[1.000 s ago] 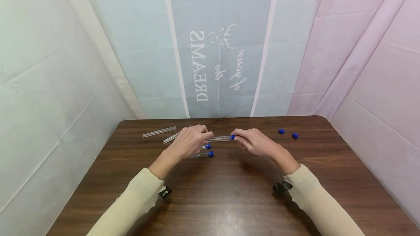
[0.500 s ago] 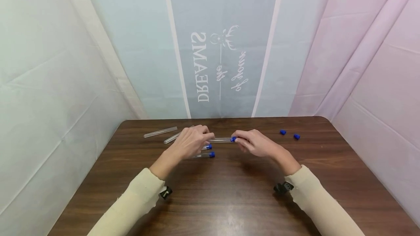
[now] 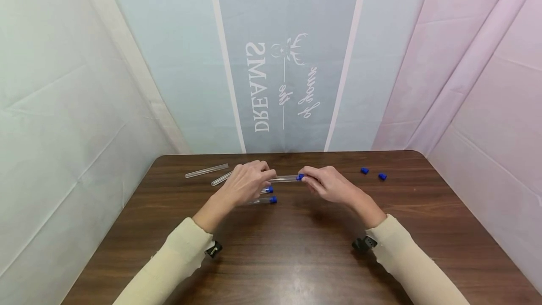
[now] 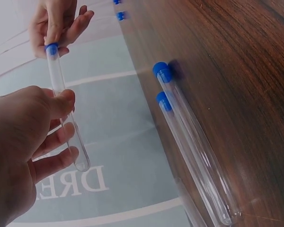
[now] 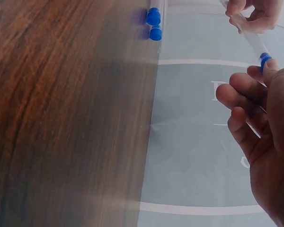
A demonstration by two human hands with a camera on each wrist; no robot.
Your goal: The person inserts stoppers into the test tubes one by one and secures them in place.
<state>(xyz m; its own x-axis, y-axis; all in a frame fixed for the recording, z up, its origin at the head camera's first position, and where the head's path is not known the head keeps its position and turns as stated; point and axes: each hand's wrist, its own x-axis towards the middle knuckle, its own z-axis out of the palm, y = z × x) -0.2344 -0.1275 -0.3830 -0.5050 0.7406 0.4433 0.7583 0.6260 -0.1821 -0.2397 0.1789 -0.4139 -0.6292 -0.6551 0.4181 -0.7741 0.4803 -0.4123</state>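
A clear test tube (image 3: 284, 179) is held level above the table between both hands. My left hand (image 3: 247, 180) grips its body, thumb on one side and fingers on the other; the rounded end shows past the fingers in the left wrist view. The blue cap (image 4: 51, 48) sits at the tube's mouth, pinched between the thumb and fingertips of my right hand (image 3: 328, 183). Two test tubes with blue caps (image 4: 162, 71) lie side by side on the table beneath my left hand, which partly hides them in the head view.
Two uncapped test tubes, one the far-left tube (image 3: 206, 171), lie at the back left of the wooden table (image 3: 288, 258). Two loose blue caps (image 3: 364, 171) rest at the back right. A printed cloth (image 3: 288, 60) hangs behind the table.
Both hands keep their hold on the tube and its cap. The capped end dipped slightly half a second ago and is back up now.
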